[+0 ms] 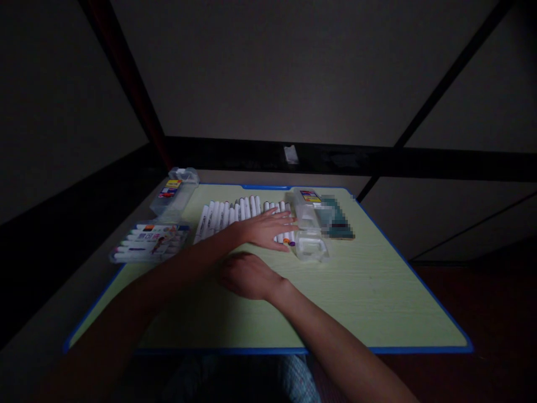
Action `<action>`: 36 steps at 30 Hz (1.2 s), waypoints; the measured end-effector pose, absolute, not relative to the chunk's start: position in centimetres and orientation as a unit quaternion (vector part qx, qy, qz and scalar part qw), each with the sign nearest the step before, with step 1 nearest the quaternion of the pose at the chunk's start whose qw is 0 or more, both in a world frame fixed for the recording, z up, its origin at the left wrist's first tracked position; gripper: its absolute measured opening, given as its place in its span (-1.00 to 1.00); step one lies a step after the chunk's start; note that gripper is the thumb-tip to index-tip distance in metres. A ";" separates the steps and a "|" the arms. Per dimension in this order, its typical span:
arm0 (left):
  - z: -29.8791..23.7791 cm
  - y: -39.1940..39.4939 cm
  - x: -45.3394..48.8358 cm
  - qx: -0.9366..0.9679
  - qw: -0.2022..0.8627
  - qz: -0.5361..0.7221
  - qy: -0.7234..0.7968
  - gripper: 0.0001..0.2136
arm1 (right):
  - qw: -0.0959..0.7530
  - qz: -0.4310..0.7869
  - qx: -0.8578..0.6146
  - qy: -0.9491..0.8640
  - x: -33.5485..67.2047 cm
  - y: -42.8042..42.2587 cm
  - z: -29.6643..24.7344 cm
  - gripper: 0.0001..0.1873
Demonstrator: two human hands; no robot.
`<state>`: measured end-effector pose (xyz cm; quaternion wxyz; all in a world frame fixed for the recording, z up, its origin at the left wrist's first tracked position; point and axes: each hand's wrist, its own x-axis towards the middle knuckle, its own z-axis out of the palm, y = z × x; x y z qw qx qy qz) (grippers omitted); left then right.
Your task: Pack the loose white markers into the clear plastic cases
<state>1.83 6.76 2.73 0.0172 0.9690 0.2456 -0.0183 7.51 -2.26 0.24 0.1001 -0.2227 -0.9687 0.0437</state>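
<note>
Left hand (268,228) over the markers (242,209)

The white markers lie in a row at the centre of the frame, on the green table (361,296). The left hand reaches across their right end, fingers stretched out and apart; contact is unclear. Just below, at lower centre, the right hand (248,276) is bent inward, its fingers too dark to tell whether together or clamped. A clear case (308,217) lies right of centre, near the left fingertips; a marker pack (149,238) lies at left.

Dim room, seemingly in a home though the kind is hard to tell, small pale-green table (377,302) with blue edging (226,351), markers (247,208) on top, panelled wall (272,73) behind, dark reddish floor (444,319) alongside.
</note>
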 end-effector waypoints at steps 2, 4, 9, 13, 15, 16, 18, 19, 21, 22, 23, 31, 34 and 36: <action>2.1 6.7 2.5 0.970 0.016 -0.024 0.243 -0.35 | 0.106 0.044 -0.220 -0.969 7.4 -2.2 0.1 -0.75; 1.6 6.7 2.8 0.967 0.016 -0.029 0.251 -0.34 | 0.115 0.043 -0.213 -0.969 7.4 -2.2 0.1 -0.76; 0.9 7.0 2.7 0.956 0.011 -0.022 0.293 -0.42 | 0.114 0.050 -0.216 -0.968 7.4 -2.2 0.2 -0.77; 1.0 7.1 2.4 0.948 0.016 -0.021 0.317 -0.46 | 0.116 0.057 -0.213 -0.969 7.5 -2.2 0.3 -0.78; 1.0 7.1 2.3 0.945 0.019 -0.026 0.325 -0.46 | 0.118 0.054 -0.213 -0.968 7.5 -2.2 0.2 -0.77; 1.1 7.1 2.2 0.944 0.020 -0.029 0.328 -0.46 | 0.117 0.053 -0.213 -0.968 7.5 -2.2 0.2 -0.77; 1.1 7.1 2.1 0.943 0.021 -0.031 0.332 -0.46 | 0.114 0.052 -0.213 -0.969 7.5 -2.2 0.2 -0.75; 1.0 7.2 2.1 0.943 0.022 -0.031 0.331 -0.46 | 0.112 0.053 -0.213 -0.969 7.5 -2.2 0.2 -0.74; 1.0 7.3 2.0 0.944 0.024 -0.029 0.328 -0.47 | 0.108 0.057 -0.215 -0.969 7.5 -2.3 0.4 -0.73; 0.9 7.3 1.9 0.944 0.025 -0.027 0.327 -0.47 | 0.106 0.058 -0.215 -0.969 7.5 -2.3 0.4 -0.73; 0.8 7.4 1.9 0.944 0.027 -0.026 0.328 -0.47 | 0.104 0.058 -0.216 -0.969 7.5 -2.3 0.5 -0.74; 1.3 7.5 1.6 0.936 0.044 -0.031 0.349 -0.42 | 0.086 0.053 -0.220 -0.970 7.5 -2.4 0.7 -0.74; 1.9 7.1 0.6 0.932 0.039 -0.033 0.358 -0.40 | 0.086 0.052 -0.219 -0.970 7.6 -2.4 0.7 -0.74; 2.2 6.9 -0.8 0.931 0.025 -0.021 0.364 -0.42 | 0.082 0.047 -0.223 -0.970 7.6 -2.4 0.7 -0.73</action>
